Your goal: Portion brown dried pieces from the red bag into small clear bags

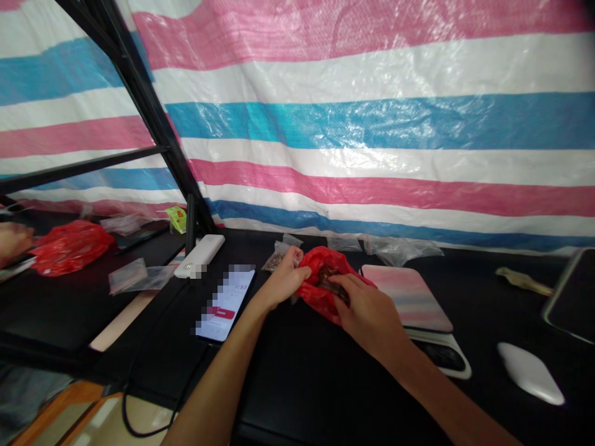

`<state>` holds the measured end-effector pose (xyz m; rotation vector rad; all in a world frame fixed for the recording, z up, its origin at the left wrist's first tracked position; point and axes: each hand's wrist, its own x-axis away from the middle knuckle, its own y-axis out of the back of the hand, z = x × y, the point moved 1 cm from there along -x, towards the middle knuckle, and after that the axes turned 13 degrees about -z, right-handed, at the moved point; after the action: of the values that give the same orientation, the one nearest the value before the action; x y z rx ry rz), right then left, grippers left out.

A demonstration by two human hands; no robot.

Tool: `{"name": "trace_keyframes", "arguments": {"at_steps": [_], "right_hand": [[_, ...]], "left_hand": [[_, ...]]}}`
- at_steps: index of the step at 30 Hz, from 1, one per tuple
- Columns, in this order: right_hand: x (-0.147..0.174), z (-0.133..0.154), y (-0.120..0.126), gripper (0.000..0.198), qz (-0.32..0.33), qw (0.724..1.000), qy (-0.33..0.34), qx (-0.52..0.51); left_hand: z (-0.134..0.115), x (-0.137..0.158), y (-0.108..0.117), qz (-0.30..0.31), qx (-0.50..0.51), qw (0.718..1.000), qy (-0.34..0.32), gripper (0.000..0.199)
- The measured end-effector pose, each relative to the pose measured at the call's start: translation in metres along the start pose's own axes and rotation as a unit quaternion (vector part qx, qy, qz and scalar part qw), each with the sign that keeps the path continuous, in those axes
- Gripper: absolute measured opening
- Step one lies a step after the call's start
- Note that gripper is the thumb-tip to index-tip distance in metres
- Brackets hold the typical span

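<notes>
A red plastic bag [320,300] lies gathered open on the black desk. My left hand [289,275] pinches its left rim between thumb and fingers. Small dark brown pieces [329,277] show in the bag's mouth; their kind cannot be made out. My right hand [367,306] reaches into the mouth from the right, fingers curled down among these pieces, fingertips partly hidden. Just behind my left hand sits a small clear bag [275,260] with brownish bits in it.
Left of my hands lie a lit phone [225,306] and a white power strip [201,255]. To the right are a pink pad [409,294], a white mouse [530,373] and a tablet-like device [574,297]. Another person's hand [13,241] is beside a second red bag [72,248].
</notes>
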<state>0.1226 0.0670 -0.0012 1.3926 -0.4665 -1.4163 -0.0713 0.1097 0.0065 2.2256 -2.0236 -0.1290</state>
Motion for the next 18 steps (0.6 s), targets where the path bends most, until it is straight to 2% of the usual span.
{"name": "trace_keyframes", "arguments": {"at_steps": [4,8,10,14,16,18], "right_hand": [[0.001,0.001,-0.003,0.025,-0.014,1.000,0.006,-0.019],[0.002,0.002,-0.005,0.025,-0.028,0.998,0.007,-0.061],[0.001,0.002,-0.003,0.024,-0.040,0.997,-0.002,-0.061],[0.000,-0.001,0.004,0.021,-0.044,0.999,-0.007,0.016],[-0.001,-0.002,0.008,0.021,-0.045,0.997,0.006,0.062],[-0.001,-0.003,0.010,0.021,-0.044,0.995,0.018,0.086]], "left_hand": [[0.006,-0.002,0.000,-0.007,0.013,1.000,0.026,0.026],[0.012,-0.005,-0.001,0.015,0.082,0.994,0.070,0.027],[0.013,-0.007,0.000,0.005,0.101,0.992,0.071,0.027],[0.015,-0.010,0.003,-0.057,0.073,0.994,0.056,0.028],[0.017,-0.010,0.003,-0.047,0.064,0.995,0.064,0.026],[0.019,-0.008,0.001,-0.010,0.070,0.994,0.077,0.022]]}}
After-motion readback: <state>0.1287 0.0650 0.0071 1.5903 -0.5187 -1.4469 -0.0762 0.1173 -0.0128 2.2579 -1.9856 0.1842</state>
